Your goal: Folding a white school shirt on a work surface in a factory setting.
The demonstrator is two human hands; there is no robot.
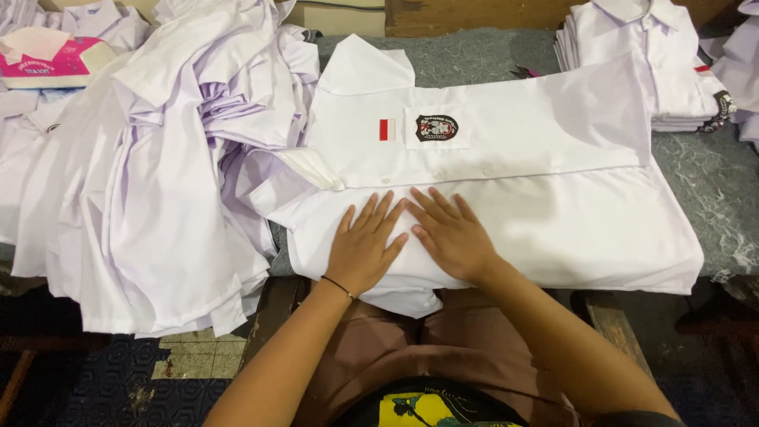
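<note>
A desk [715,186] covered in grey, cracked, marbled sheeting fills the upper view, its dark wooden edge [605,312] worn. Behind it runs a brown wooden board [474,16] beside a pale wall strip [340,17]. Below left, the floor [194,356] shows grimy pale tiles beside a dark blue patterned mat [111,395]. Light is soft and even.

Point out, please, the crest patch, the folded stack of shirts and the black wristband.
crest patch [436,127], head view, centre of the dark badge.
folded stack of shirts [644,71], head view, top shirt's front.
black wristband [338,286], head view, band on the left wrist.
</note>
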